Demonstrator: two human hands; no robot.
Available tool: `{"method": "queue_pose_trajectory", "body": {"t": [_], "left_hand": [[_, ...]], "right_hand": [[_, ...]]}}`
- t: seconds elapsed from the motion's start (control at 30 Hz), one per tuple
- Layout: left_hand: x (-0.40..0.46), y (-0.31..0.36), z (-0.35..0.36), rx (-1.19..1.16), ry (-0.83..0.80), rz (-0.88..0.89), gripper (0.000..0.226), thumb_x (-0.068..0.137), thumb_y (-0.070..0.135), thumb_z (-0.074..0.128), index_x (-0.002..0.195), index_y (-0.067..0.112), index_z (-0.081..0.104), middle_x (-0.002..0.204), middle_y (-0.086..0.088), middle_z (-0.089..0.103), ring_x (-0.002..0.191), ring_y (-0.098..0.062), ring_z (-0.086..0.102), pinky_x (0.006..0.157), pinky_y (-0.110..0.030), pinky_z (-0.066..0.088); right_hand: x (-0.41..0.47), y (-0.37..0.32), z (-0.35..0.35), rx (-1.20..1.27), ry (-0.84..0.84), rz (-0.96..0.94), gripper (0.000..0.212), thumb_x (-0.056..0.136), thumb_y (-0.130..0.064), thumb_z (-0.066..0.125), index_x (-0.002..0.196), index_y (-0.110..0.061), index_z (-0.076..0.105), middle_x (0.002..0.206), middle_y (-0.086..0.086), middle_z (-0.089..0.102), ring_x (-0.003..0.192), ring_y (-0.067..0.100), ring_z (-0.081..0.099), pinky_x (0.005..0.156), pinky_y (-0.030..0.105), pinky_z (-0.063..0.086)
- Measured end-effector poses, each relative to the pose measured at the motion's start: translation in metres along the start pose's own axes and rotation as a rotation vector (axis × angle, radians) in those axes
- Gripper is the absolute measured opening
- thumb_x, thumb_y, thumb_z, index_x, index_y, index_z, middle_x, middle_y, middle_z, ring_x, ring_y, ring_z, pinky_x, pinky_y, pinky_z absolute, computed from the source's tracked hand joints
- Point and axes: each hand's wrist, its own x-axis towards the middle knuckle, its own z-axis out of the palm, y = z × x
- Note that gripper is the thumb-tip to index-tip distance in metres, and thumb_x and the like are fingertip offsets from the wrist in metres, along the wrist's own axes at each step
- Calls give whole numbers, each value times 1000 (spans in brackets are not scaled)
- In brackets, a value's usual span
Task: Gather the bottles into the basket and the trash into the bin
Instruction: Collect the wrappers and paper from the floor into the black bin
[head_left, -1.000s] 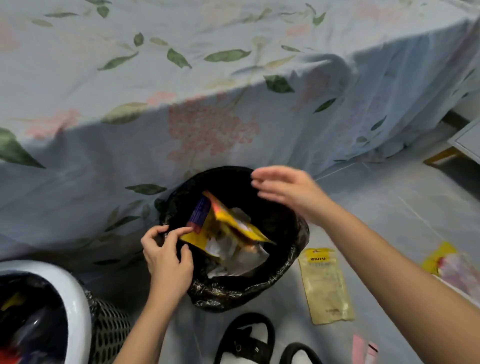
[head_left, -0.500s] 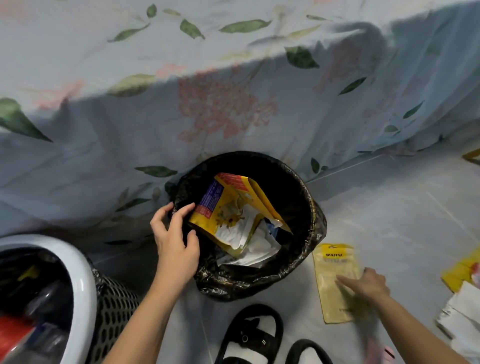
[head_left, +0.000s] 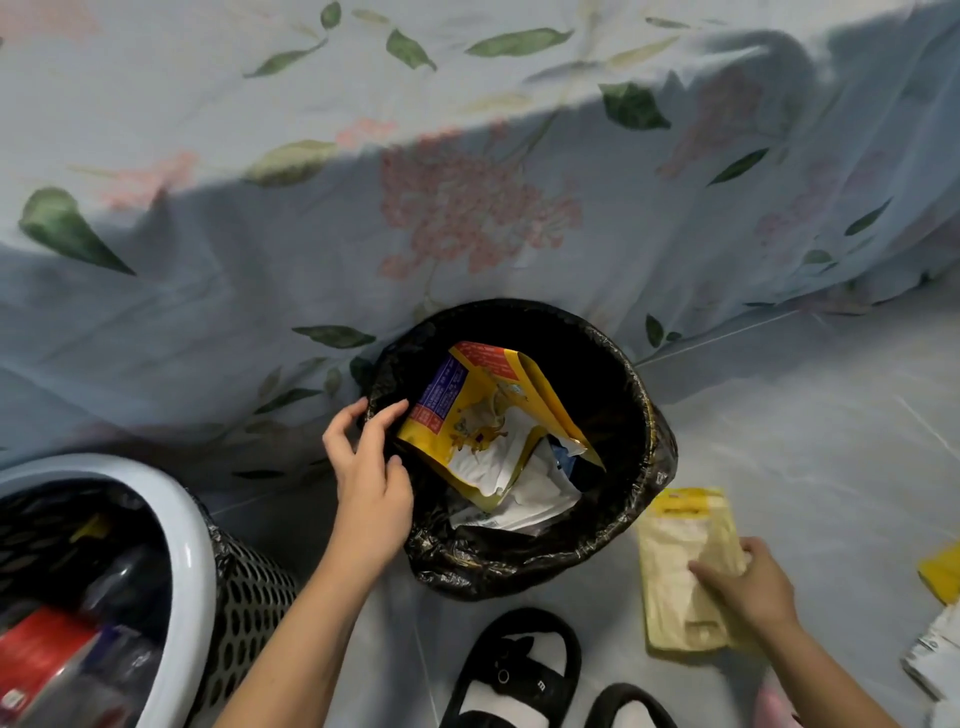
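1. The bin (head_left: 654, 452) sits on the grey floor (head_left: 831, 441), right up against the hanging floral sheet (head_left: 467, 208). It's lined with a crinkly black bag.
2. Inside the bin there's already trash: a big yellow snack bag (head_left: 467, 410) with a purple and red panel, leaning on the left inner side, plus some white wrappers (head_left: 530, 499) bunched under it.
3. The left hand (head_left: 371, 483) is at the bin's left rim, fingers curled over the edge of the black liner and gripping it, thumb on the outside.
4. The right hand (head_left: 748, 587) is down on the floor to the right of the bin, resting on a pale yellow flat packet (head_left: 675, 545). Fingers look fairly straight, pressing on it from above; can't tell if the thumb has hooked under the edge, the packet is a bit blurred there.
5. That packet lies flat on the floor just beside the bin, not in it yet.
6. More trash at the far right edge: a yellow scrap (head_left: 943, 577) and a white wrapper (head_left: 935, 660), both on the floor, cut off by the frame.
7. Bottom left is the basket (head_left: 197, 551), white rim, black mesh side, with dark bottles and something red inside, hard to make out.
8. Two black slippers (head_left: 519, 670) at the bottom centre.
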Motion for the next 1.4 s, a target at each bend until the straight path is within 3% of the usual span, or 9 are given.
{"method": "queue_pose_trajectory", "body": {"t": [0.17,0.3,0.4,0.5,0.6,0.8,1.2,1.3,1.4], "left_hand": [[-2,8,-6,-112,-76,-35,72,87,-2,57,132,47,31,134,8,14,119,5,21,101,-3,16],[-3,10,-9,-144,-118,-93,79,86,4,63,138,47,21,137,8,17,124,-3,22,107,-23,17],[-6,11,-12,-149,-124,-107,80,87,9,64,147,32,18,146,3,19,127,-1,21,108,-22,17],[-8,8,-16,-191,-117,-163,83,88,10,63,150,20,9,154,0,18,139,-6,19,113,-24,17],[-11,2,-16,-146,-150,-144,62,92,10,54,147,17,25,144,1,34,137,-14,29,107,-22,24],[-11,-1,-12,-169,-191,-171,52,96,8,45,144,13,25,130,6,32,125,-6,29,106,-22,24],[-9,-1,-7,-193,-136,-210,52,97,10,42,145,17,24,140,-1,36,128,-11,34,108,-28,29],[-8,0,-5,-198,-128,-197,51,98,10,41,145,19,25,139,1,37,127,-9,34,104,-24,28],[-6,0,-2,-214,-135,-190,50,99,12,40,145,22,25,141,4,36,129,-8,33,107,-26,28]], "right_hand": [[-6,-60,-63,325,236,-178,50,70,-22,82,107,-15,50,102,18,63,91,35,63,61,16,47],[-28,-147,-130,700,305,-360,35,80,-15,74,106,-26,54,106,3,66,69,-6,65,55,6,51],[-60,-216,-168,792,173,-540,34,82,-21,72,112,-21,56,106,-6,68,87,3,69,67,26,60],[-97,-277,-174,761,-111,-734,24,78,-22,70,99,-24,61,90,-13,74,80,2,69,64,20,57],[-126,-316,-135,504,-387,-848,18,77,-20,70,95,-23,64,80,-16,74,72,-1,69,63,16,54],[-112,-298,-14,-901,-449,-1110,37,87,-43,61,101,-9,54,100,11,64,94,29,61,73,36,47],[-68,-259,71,-1169,-378,-759,56,89,-57,48,118,-9,54,118,10,62,110,30,60,87,40,48],[-72,-255,83,-1451,-191,-725,56,95,-53,38,109,-5,63,105,12,66,81,33,65,69,37,53],[-80,-256,88,-1582,-113,-703,32,96,-4,34,97,8,63,90,20,69,42,32,50,43,31,47]]}}
